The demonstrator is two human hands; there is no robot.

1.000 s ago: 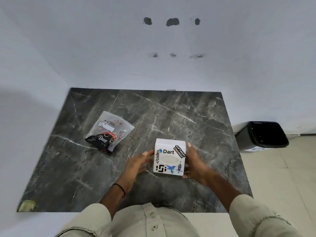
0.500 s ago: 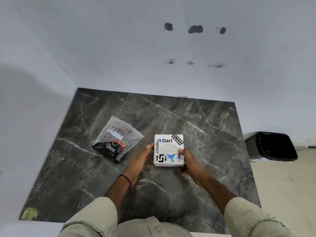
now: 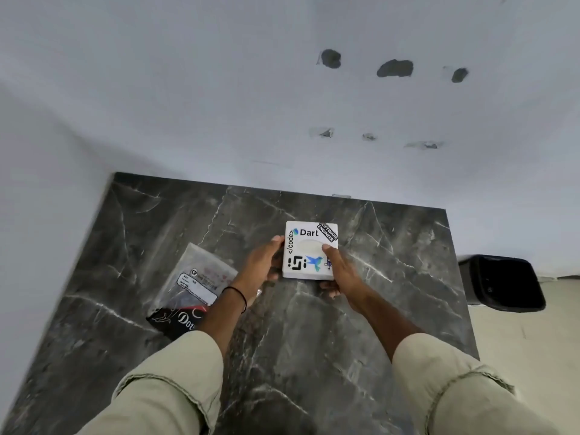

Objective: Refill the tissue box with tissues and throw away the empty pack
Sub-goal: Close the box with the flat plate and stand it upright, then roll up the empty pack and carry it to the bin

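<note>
Now the left hand (image 3: pixel 263 265) and right hand (image 3: pixel 340 271) curl fingers (image 3: pixel 277 239) round the tissue box (image 3: pixel 309 249) mid-frame; a loose hold while opening could let it slip.

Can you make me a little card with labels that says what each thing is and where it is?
tissue box: white, stickered, held by both hands
left hand: grips box's left side
right hand: grips right side, thumb on top
tissue pack: flat on table, left of box
bin: black, on floor, right of table

Marble table (image 3: pixel 314 346) with tissue pack (image 3: pixel 196 279)
</note>
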